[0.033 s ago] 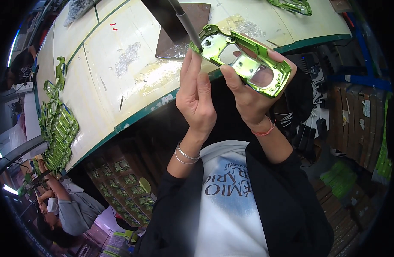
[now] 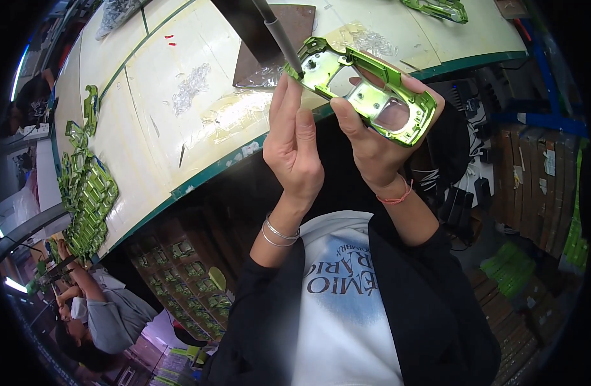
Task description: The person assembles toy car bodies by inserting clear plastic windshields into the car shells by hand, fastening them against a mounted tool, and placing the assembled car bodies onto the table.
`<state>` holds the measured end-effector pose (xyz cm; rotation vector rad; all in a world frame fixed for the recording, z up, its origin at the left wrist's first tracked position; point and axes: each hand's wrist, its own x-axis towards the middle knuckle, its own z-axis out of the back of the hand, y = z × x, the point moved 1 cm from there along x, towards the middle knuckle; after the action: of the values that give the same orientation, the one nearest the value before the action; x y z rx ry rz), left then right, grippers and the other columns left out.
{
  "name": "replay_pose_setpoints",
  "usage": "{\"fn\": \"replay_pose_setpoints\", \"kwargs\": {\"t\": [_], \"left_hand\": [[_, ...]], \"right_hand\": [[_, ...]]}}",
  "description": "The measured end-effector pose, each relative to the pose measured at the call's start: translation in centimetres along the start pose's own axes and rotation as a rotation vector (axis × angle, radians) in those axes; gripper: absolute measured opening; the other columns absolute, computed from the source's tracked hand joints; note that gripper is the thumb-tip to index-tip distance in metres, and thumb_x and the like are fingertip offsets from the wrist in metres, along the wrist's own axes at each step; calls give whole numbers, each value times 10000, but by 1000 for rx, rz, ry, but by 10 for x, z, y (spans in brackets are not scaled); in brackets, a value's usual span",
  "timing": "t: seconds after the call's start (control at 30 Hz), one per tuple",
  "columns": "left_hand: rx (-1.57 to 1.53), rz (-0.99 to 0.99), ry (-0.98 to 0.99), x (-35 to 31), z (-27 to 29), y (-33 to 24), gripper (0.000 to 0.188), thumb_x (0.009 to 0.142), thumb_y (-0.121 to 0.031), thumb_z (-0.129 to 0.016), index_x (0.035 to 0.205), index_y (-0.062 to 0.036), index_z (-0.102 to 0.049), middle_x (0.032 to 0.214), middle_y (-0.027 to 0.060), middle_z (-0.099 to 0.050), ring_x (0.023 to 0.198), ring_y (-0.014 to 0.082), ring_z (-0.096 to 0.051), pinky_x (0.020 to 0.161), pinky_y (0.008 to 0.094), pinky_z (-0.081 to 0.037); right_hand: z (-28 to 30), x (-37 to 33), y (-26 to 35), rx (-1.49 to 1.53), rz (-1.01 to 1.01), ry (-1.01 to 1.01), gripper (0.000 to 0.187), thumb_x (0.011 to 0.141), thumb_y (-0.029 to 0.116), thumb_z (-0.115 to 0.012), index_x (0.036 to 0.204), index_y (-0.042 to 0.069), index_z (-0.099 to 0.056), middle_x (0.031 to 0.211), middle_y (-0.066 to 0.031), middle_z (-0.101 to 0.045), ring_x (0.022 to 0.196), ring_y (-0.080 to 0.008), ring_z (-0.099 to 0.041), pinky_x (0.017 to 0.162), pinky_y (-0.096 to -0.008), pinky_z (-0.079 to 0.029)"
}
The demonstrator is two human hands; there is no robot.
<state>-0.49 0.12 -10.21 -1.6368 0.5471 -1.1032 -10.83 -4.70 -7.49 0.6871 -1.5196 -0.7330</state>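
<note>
A glossy green plastic housing (image 2: 390,80) with a silvery inside and large openings is held up over the table's front edge. My right hand (image 2: 379,151) is closed around it, thumb on the near rim and fingers behind. My left hand (image 2: 294,148) has its fingers stretched upward, their tips at the housing's left end; the thumb stands apart from the part. A slim grey rod (image 2: 282,42) comes down from above, its lower end at the housing's left end among my left fingertips. Whether the left fingertips press on the housing is partly hidden.
On the pale table (image 2: 138,154) lie a brown board (image 2: 295,32), small clear plastic pieces (image 2: 191,89) and a heap of green housings (image 2: 86,193). More green parts (image 2: 440,9) lie at the far right. Another person (image 2: 112,315) works at the lower left. Cardboard boxes (image 2: 527,180) stand at the right.
</note>
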Motion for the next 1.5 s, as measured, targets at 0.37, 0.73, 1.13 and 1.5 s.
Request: {"fn": "replay_pose_setpoints", "kwargs": {"t": [0.37, 0.73, 1.13, 1.5], "left_hand": [[50, 128, 3, -13, 5, -23, 427, 1073, -99, -417, 1469, 55, -464, 1470, 179, -539, 1330, 249, -518, 1097, 338, -398], [177, 73, 145, -32, 12, -51, 463, 1004, -22, -526, 1462, 29, -488, 1451, 125, -563, 1065, 128, -519, 930, 233, -434], [300, 81, 127, -33, 45, -57, 367, 968, 31, -562, 1332, 29, -603, 1356, 125, -631, 1048, 141, -569, 897, 249, -454], [388, 54, -43, -33, 76, -56, 262, 935, 60, -599, 1175, 10, -691, 1074, 105, -733, 892, 175, -608, 801, 268, -489]], "right_hand": [[15, 12, -4, 185, -96, 64, 732, 756, 26, -887, 1231, 25, -330, 1222, -220, -586, 1117, -248, -657, 880, -313, -607], [171, 112, -111, 53, -321, -57, 574, 823, 74, -857, 1231, 54, -454, 1080, -109, -660, 951, -176, -676, 850, -300, -566], [181, 166, -150, -1306, 276, 477, 729, 882, 597, -663, 1524, 322, -454, 1610, -46, -375, 1470, -391, -301, 1158, -586, -267], [184, 242, -213, -1280, 178, 613, 695, 911, 608, -618, 1536, 387, -410, 1543, -120, -461, 1473, -382, -336, 1132, -629, -314]]}}
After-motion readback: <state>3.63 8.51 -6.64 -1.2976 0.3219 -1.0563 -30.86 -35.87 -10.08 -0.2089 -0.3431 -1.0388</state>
